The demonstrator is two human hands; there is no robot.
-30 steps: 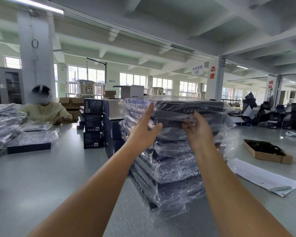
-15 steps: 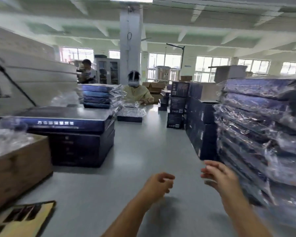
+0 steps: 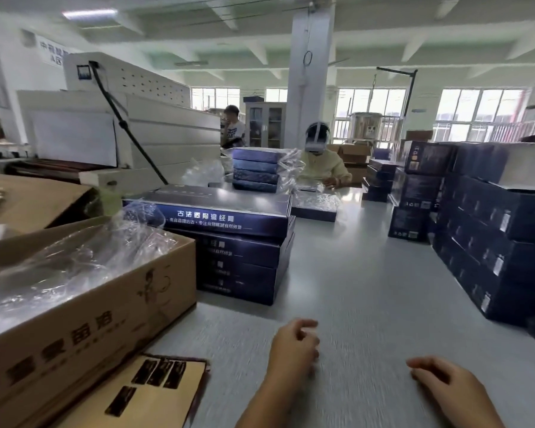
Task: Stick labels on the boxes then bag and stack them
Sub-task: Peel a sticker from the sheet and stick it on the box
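Standing on grey table [image 3: 368,288], stack of dark blue boxes [image 3: 244,242] beyond left hand [image 3: 294,347], well apart. Label sheet [image 3: 155,393] just left of that hand. Left hand and right hand [image 3: 445,384] empty, fingers loosely curled. Carton [image 3: 84,304] holding clear bags [image 3: 74,261] further left.

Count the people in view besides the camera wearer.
2. One person in a pale yellow top sits at the far end of the grey table; another in a white printed shirt stands behind, left of the white pillar. Stacked dark blue boxes may hide others.
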